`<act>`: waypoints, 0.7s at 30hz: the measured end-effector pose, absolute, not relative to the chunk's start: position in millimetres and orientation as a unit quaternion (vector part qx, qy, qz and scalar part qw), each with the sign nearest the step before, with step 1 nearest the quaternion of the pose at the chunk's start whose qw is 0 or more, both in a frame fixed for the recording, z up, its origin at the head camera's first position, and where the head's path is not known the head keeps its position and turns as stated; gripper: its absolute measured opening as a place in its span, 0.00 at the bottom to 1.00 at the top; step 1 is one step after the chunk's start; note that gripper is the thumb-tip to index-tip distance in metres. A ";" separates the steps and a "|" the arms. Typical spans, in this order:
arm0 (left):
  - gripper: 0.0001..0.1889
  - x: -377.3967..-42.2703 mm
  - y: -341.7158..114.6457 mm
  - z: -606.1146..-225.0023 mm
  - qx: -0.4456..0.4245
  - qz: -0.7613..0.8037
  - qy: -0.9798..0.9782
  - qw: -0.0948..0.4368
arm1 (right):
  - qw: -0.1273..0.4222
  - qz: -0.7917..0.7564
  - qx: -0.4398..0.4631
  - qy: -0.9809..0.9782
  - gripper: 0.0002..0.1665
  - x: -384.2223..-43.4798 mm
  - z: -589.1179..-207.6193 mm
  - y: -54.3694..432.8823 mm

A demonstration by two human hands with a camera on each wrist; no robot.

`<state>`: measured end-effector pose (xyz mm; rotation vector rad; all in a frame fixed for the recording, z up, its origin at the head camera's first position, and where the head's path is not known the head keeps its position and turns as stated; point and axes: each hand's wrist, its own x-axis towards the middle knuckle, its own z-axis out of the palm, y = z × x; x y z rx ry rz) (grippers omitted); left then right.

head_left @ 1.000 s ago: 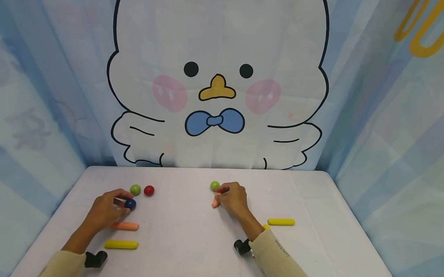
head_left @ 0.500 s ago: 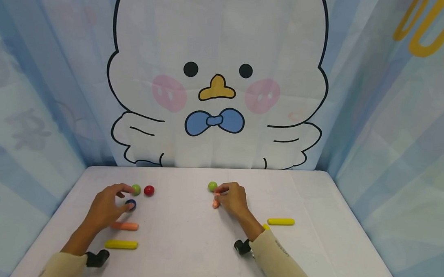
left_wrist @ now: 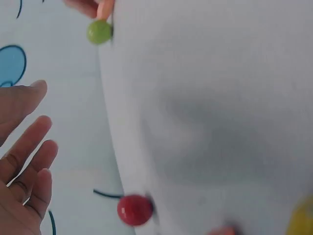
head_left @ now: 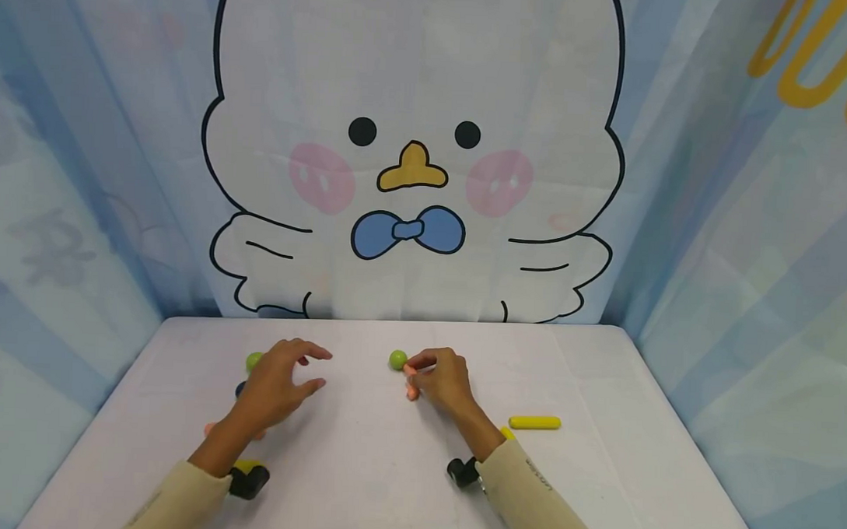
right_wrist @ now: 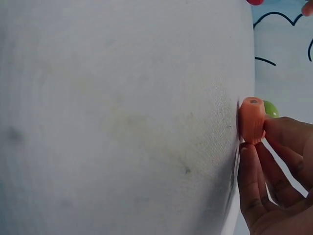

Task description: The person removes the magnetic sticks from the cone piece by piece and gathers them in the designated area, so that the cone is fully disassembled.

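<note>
My right hand (head_left: 446,382) pinches an orange stick (head_left: 411,384) near the back middle of the table. Beside the stick's far end sits a green ball (head_left: 397,360); in the right wrist view that green ball (right_wrist: 271,108) shows partly behind the orange stick (right_wrist: 252,120). My left hand (head_left: 279,380) is over the table to the left with thumb and fingers spread, holding nothing. Behind it are another green ball (head_left: 253,361) and a dark blue ball (head_left: 240,388), both partly covered. A red ball (left_wrist: 134,210) shows in the left wrist view.
Under my left forearm lie an orange stick (head_left: 210,427) and a yellow stick (head_left: 247,465), partly hidden. Right of my right wrist is a yellow stick (head_left: 534,422), with another yellow stick (head_left: 507,433) peeking out by the sleeve. A printed curtain stands behind the table.
My left hand has let go of the blue ball and moved right, its fingers spreading. The green ball by my right hand has shifted slightly left; that hand keeps its pinch on the orange stick.
</note>
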<state>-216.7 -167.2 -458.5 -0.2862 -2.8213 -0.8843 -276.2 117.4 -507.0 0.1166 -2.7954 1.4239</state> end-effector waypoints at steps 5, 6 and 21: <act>0.23 -225.0 -137.1 -467.5 -0.100 -0.309 -0.945 0.049 | -0.014 0.461 0.050 -0.886 0.06 -275.4 -507.2 119.9; 0.23 -226.8 -132.0 -470.0 -0.101 -0.311 -0.944 0.043 | -0.018 0.462 0.054 -0.885 0.06 -275.4 -507.5 120.5; 0.20 -255.9 -83.5 -497.9 -0.135 -0.343 -0.929 0.029 | -0.049 0.462 0.119 -0.878 0.11 -271.6 -506.7 124.1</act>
